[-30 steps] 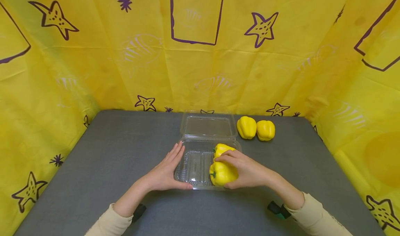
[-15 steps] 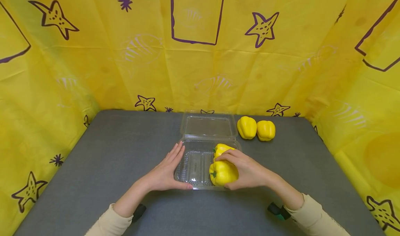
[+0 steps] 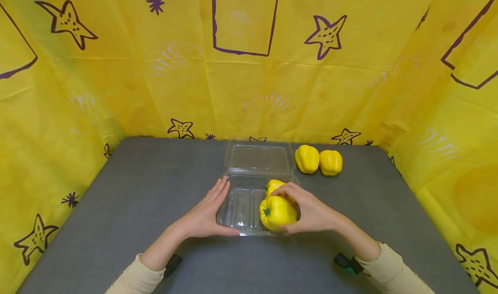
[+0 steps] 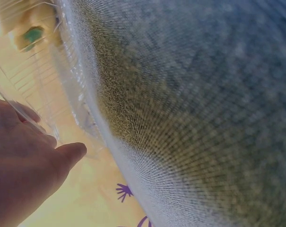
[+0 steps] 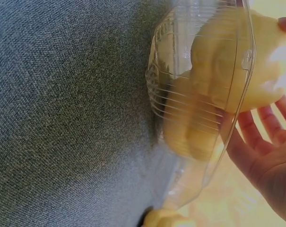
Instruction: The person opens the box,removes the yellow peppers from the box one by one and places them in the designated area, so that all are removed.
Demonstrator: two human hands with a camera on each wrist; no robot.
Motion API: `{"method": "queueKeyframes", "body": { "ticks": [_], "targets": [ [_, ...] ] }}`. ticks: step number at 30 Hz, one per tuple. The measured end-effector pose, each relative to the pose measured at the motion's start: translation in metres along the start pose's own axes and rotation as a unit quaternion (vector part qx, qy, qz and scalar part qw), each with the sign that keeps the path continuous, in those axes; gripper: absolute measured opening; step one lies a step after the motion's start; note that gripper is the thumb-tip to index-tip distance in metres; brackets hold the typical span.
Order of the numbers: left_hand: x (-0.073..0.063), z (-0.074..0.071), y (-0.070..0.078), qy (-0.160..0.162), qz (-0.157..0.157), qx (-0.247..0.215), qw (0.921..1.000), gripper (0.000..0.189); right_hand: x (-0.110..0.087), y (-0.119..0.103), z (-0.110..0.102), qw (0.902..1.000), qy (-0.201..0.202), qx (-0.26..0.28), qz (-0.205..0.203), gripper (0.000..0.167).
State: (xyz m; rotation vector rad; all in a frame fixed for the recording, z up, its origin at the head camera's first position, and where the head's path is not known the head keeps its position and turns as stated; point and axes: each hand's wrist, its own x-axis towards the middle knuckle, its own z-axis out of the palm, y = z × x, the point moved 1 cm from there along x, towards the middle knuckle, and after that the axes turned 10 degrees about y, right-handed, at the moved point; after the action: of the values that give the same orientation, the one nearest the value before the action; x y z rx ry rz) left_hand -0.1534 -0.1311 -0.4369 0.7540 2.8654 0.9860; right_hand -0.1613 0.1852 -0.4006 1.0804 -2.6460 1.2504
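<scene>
A clear plastic clamshell container lies with its lid folded back, away from me. My right hand grips a yellow bell pepper by its right side, over the right half of the base. Its green stem points left, and in the right wrist view this pepper rises above the rim. Behind it in the base sits a second yellow bell pepper, partly hidden by the hand. With fingers straight along the left wall and thumb at the front edge, my left hand rests against the container.
Two more yellow bell peppers, a left one and a right one, stand on the grey table right of the lid. A yellow printed cloth rises behind the table and along both sides.
The bell pepper in my right hand has risen slightly and tilted, its stem turning more upward. My left hand, the container and the two peppers beside the lid stay in place.
</scene>
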Motion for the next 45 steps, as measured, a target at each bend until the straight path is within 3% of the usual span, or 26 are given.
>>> {"method": "queueKeyframes", "body": {
  "ticks": [12,21,33,39,45],
  "targets": [
    [0.001,-0.001,0.000,0.000,0.000,-0.002,1.0000,0.133,-0.002,-0.002,-0.004,0.9980,0.028,0.050,0.026,0.070],
    [0.001,0.000,0.000,-0.001,0.001,-0.001,1.0000,0.133,-0.001,0.000,-0.008,0.9901,0.105,0.085,0.037,0.068],
    [0.001,0.001,-0.001,-0.007,-0.009,0.006,0.9999,0.135,-0.005,0.003,-0.013,0.9649,0.198,0.138,0.103,0.066],
    [0.001,0.001,-0.001,-0.001,-0.001,0.001,1.0000,0.133,-0.004,0.007,-0.016,0.9376,0.249,0.206,0.129,0.062],
    [0.001,0.001,-0.001,-0.001,-0.002,0.001,1.0000,0.133,-0.007,0.011,-0.021,0.9157,0.300,0.212,0.163,0.059]
  ]
}}
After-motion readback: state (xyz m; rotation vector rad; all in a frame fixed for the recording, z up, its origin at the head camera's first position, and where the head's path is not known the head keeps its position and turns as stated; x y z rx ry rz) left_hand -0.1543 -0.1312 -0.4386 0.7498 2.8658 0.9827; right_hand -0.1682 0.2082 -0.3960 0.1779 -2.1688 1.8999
